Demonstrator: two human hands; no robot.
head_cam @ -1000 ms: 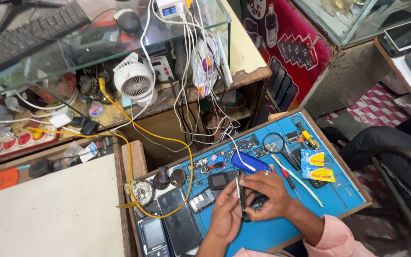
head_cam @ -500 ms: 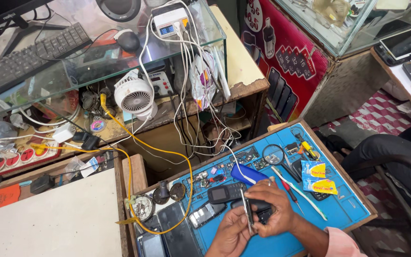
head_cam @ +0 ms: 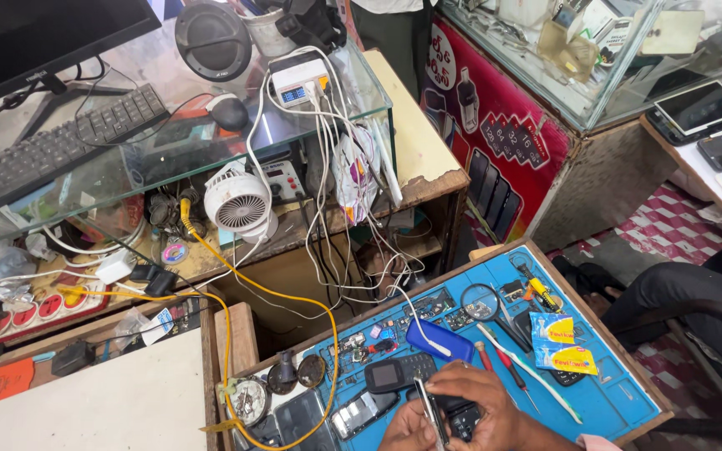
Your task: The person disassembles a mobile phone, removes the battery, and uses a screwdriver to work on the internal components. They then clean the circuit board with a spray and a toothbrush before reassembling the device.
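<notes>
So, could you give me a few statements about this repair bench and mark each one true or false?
1. Both hands, left hand and right hand, are over the blue mat. True.
2. The small white fan lies on the blue mat. False: it stands on the shelf under the glass counter.
3. A magnifying glass lies on the mat. True.
4. The keyboard lies on the floor. False: it rests on the glass counter.
5. A small dark keypad phone lies on the mat just beyond the hands. True.
</notes>
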